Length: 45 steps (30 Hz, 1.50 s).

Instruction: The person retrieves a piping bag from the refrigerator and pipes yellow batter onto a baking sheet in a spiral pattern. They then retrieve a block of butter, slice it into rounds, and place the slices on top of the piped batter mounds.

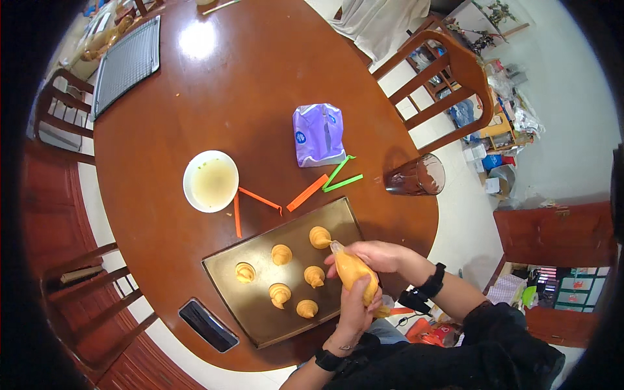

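Note:
My left hand (356,309) is wrapped around the full rear part of a clear piping bag (356,270) filled with yellow-orange paste. My right hand (375,257) holds the bag's front part, its fingers partly hidden behind it. The bag's tip touches a swirled paste mound (320,237) at the far right of the mounds. Several more piped mounds, such as one at the left (244,273) and one near the front (307,308), stand apart on a golden metal baking tray (253,321). Both hands are over the tray's right side.
Beyond the tray on the wooden table (243,122) are a white bowl of cloudy liquid (213,181), orange clips (307,192), green clips (342,183), a purple tissue pack (319,136) and a glass (414,175). A phone (208,324) lies left; a wire rack (127,66) lies far left.

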Tool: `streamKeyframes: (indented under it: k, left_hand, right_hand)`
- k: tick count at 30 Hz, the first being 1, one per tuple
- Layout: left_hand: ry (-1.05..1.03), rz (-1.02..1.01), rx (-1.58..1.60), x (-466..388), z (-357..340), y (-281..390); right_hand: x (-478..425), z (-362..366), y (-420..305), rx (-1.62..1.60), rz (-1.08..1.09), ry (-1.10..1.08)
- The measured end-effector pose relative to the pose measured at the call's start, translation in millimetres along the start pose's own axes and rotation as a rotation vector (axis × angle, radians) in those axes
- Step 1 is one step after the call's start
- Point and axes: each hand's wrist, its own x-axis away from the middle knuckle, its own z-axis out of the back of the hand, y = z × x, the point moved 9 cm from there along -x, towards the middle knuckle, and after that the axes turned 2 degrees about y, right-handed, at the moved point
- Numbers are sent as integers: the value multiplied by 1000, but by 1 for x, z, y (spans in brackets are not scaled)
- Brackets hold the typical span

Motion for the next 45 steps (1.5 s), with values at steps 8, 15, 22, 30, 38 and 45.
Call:
streamKeyframes:
  k: [8, 15, 22, 30, 38, 45]
  left_hand:
    - [-88, 38, -167, 4, 1, -44]
    - [-73, 83, -382, 20, -14, -83]
    - [-73, 120, -467, 27, -10, -128]
    - [12, 105, -497, 36, -2, -134]
    - [-60, 158, -402, 38, 7, -134]
    - [73, 34, -561, 14, 20, -115]
  right_hand:
    - [56, -13, 22, 33, 65, -20]
    - [89, 4, 44, -26, 204, 19]
    - [117, 31, 75, -103, 308, 112]
    - [114, 33, 90, -94, 347, 122]
    - [111, 19, 104, -255, 266, -138]
    - [103, 37, 115, -227, 380, 200]
